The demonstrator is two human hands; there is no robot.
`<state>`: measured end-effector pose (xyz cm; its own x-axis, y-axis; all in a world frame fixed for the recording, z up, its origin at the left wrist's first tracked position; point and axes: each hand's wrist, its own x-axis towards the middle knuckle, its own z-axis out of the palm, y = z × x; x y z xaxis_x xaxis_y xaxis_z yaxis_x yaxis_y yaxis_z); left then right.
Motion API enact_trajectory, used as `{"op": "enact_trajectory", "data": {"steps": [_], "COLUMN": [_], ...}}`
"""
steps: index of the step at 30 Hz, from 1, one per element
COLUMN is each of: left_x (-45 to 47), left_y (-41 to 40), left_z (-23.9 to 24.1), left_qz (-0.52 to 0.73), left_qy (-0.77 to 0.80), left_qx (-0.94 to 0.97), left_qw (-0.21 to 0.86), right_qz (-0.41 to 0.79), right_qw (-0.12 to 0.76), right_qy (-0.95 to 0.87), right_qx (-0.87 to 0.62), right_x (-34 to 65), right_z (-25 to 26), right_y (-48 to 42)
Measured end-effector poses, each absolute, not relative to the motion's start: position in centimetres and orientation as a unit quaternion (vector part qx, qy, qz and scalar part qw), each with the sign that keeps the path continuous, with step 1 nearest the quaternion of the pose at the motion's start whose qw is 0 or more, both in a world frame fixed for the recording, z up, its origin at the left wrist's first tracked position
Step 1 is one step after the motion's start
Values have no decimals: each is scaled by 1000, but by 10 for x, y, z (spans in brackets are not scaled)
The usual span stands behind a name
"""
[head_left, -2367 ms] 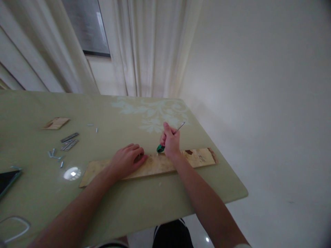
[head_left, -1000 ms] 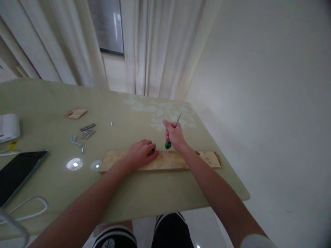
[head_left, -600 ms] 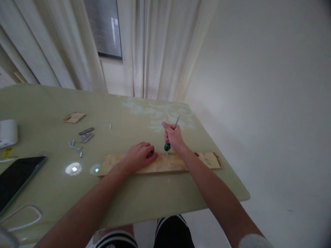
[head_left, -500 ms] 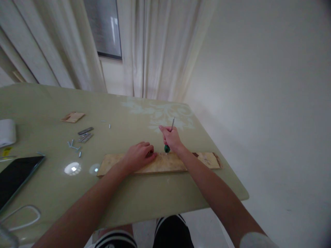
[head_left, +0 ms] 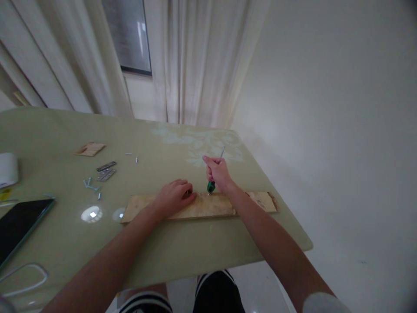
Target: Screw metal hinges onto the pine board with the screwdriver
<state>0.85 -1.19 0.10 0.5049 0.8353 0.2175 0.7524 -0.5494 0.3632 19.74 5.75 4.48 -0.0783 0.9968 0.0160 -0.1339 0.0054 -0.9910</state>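
A long wooden board (head_left: 215, 205) lies across the table in front of me. My left hand (head_left: 176, 193) presses on its left-middle part, fingers curled and thumb against the wood. Whatever is under those fingers is hidden. In my closed right hand (head_left: 217, 171) is a screwdriver (head_left: 211, 187), held upside down. Its green handle points down at the board's far edge, and the thin metal shaft sticks up above my fist. Small shiny bits show at that edge by the handle, too small to name.
Left of the board lie several screws (head_left: 90, 187) and flat metal plates (head_left: 107, 174). Farther back is a small wooden piece (head_left: 90, 149). A dark tablet (head_left: 24, 226), a white cable (head_left: 29, 287) and a white object (head_left: 8, 169) are at the left. A wall (head_left: 342, 130) stands to the right.
My right hand has shifted slightly right, and the screwdriver's shaft leans more to the right. The handle end remains near the board's edge. My left hand stays in place on the board.
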Motion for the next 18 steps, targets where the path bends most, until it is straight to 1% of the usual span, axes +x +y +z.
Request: {"op": "enact_trajectory", "data": {"steps": [18], "left_x": [7], "left_y": [-11], "left_z": [-2], "left_qz": [198], "left_qy": [462], "left_qx": [858], "left_qw": [109], "right_qz": [536], "right_qw": [509], "right_qy": [-515], "right_qx": [-435], "right_x": [189], "right_z": [44], "right_y": [56]}}
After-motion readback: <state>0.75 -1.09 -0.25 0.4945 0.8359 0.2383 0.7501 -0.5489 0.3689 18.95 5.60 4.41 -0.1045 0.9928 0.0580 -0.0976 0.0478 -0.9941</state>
